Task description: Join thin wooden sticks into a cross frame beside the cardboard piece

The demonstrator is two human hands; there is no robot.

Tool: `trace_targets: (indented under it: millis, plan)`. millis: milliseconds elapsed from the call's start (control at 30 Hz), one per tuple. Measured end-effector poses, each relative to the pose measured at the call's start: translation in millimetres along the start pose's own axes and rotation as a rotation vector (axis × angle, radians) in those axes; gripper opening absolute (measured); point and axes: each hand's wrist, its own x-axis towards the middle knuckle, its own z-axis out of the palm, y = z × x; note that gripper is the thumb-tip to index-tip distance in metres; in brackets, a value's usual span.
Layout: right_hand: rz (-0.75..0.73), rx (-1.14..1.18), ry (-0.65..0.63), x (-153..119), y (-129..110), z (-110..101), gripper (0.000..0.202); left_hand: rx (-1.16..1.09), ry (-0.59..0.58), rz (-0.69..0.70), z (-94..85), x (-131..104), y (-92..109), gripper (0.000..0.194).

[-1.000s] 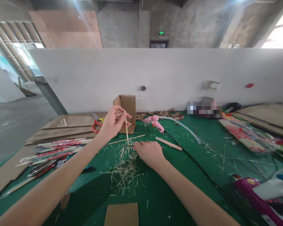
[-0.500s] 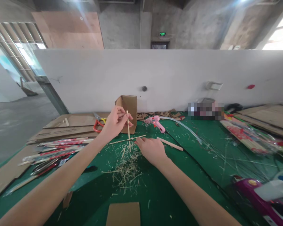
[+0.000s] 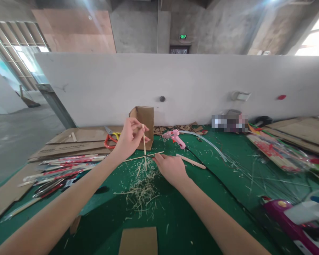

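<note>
A thin pale wooden stick [image 3: 144, 145] stands nearly upright, its top pinched between the fingers of my left hand [image 3: 132, 137]. Closed around something mostly hidden is my right hand [image 3: 172, 168], low by the stick's lower part; a thin dark strip like a knife blade [image 3: 149, 155] sticks out from its fingertips and meets the stick. Behind them, another thin stick [image 3: 133, 159] lies crosswise. Below is a heap of curly wood shavings [image 3: 142, 194] on the green tabletop [image 3: 186, 216].
A pink glue gun [image 3: 178, 140] and a pale wooden rod [image 3: 191, 161] lie to the right. Orange-handled scissors [image 3: 109, 141] and packaged sticks [image 3: 61, 168] are at left. A folded cardboard piece [image 3: 146, 124] stands behind my left hand. A purple device [image 3: 284, 219] sits front right.
The dark blade-like strip now shows between my right fingertips and the stick. Both hands stay in nearly the same place; the whole view has shifted slightly.
</note>
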Motion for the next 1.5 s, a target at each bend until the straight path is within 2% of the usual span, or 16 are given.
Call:
trace_targets:
  millis: [133,267,467,633,800,933,1100,1233,1367,1500]
  plan:
    - [-0.007,0.010,-0.053,-5,-3,4,0.041,0.080,0.079,0.092,3.0,-3,1,0.031]
    - [-0.043,-0.005,-0.132,-7,-5,4,0.039,0.131,0.076,0.144,3.5,-5,2,0.032]
    - [-0.007,-0.020,-0.069,3,-3,-2,0.043,0.186,0.056,0.178,2.2,-6,1,0.028]
    - [-0.087,-0.022,-0.208,2,-4,-3,0.041,0.168,0.084,0.199,3.1,-5,-4,0.029]
    - [-0.025,-0.030,-0.133,3,-6,-3,0.046,0.147,0.068,0.242,5.7,-7,-4,0.029]
    - [-0.067,-0.024,-0.179,1,-5,1,0.040,0.145,0.080,0.244,5.8,-7,-4,0.029]
    - [0.012,-0.054,-0.105,3,-3,-2,0.041,0.150,0.079,0.215,5.5,-7,-3,0.027]
    - [-0.053,-0.050,-0.228,4,-2,-4,0.037,0.202,0.097,0.171,4.7,-6,1,0.024]
    - [-0.020,-0.059,-0.115,6,-1,-8,0.045,0.258,0.084,0.164,4.7,-6,5,0.022]
    - [0.007,-0.062,-0.164,6,-3,-7,0.045,0.295,0.103,0.162,5.5,-7,5,0.023]
